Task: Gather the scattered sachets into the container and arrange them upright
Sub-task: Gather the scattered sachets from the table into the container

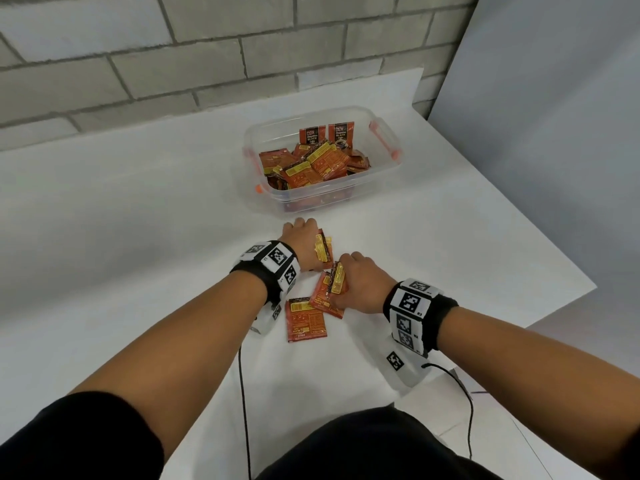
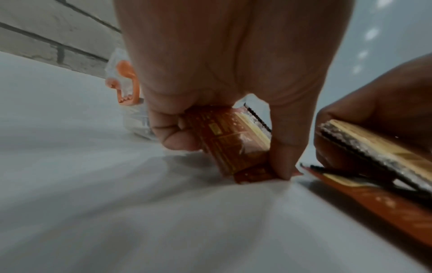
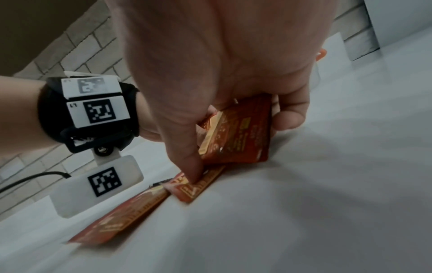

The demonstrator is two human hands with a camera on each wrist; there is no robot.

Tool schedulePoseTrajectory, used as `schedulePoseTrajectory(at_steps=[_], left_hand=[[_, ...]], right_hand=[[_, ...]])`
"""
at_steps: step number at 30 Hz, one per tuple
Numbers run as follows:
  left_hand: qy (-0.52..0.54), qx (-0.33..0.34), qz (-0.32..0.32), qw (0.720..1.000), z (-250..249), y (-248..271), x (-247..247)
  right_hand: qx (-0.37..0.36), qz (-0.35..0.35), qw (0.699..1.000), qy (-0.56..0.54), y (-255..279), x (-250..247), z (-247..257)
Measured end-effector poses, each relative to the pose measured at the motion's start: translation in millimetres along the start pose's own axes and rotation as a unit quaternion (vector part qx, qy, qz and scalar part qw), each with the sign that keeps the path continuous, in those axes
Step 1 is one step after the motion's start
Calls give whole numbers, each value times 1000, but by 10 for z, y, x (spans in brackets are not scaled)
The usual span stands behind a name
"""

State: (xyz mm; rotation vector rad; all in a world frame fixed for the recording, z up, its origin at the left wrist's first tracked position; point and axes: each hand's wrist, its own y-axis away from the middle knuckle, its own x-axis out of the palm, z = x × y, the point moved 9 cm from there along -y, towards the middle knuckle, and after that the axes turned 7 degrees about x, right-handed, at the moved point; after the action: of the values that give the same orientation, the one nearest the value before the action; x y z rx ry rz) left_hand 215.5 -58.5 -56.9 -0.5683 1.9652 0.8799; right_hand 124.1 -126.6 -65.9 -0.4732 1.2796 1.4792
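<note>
A clear plastic container (image 1: 388, 174) with orange clips stands at the back of the white table, holding several red-and-yellow sachets (image 1: 311, 161); two stand upright against its far wall. My left hand (image 1: 304, 242) grips a small stack of sachets (image 2: 231, 140) on edge against the table, just in front of the container. My right hand (image 1: 356, 282) holds another stack of sachets (image 3: 240, 133), with its thumb pressing a flat sachet (image 3: 198, 188) on the table. One more sachet (image 1: 304, 318) lies flat between my wrists.
A brick wall runs along the table's back edge and a grey panel stands at the right. The table's right edge (image 1: 554, 251) cuts diagonally near my right wrist. Black cables (image 1: 244, 410) hang from both wrist cameras.
</note>
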Motion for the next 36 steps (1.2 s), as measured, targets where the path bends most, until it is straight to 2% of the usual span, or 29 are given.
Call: schedulePoseTrajectory(at_steps=[4,9,11,14,16,20,24,32,36], left_hand=[[54,21,-5,998,-3,-14,-91],[139,79,-40,986,-107,54,-558],[184,89,-75,976,-130,81,-853],[236,81,-163,955,-81,62,-1328],[222,62,-211,950,-17,-31,-1531],[154,0,-181,971,122,-367,-1457],[110,-42,-154,981,243,-580,-1275],[23,-30,-114,993,242,-671,-1130],[66,-32,-151,986,260,-519,-1214]], right_hand=[[14,16,1000,4,-9,16,-22],[22,25,999,16,-7,-40,-25],[28,34,999,-1,9,-83,-30],[28,35,999,-30,28,-219,8],[2,48,997,-53,50,-256,153],[-81,125,989,7,119,83,571],[-112,131,983,71,118,340,712],[-129,108,981,96,134,327,699],[-115,122,983,70,140,282,607]])
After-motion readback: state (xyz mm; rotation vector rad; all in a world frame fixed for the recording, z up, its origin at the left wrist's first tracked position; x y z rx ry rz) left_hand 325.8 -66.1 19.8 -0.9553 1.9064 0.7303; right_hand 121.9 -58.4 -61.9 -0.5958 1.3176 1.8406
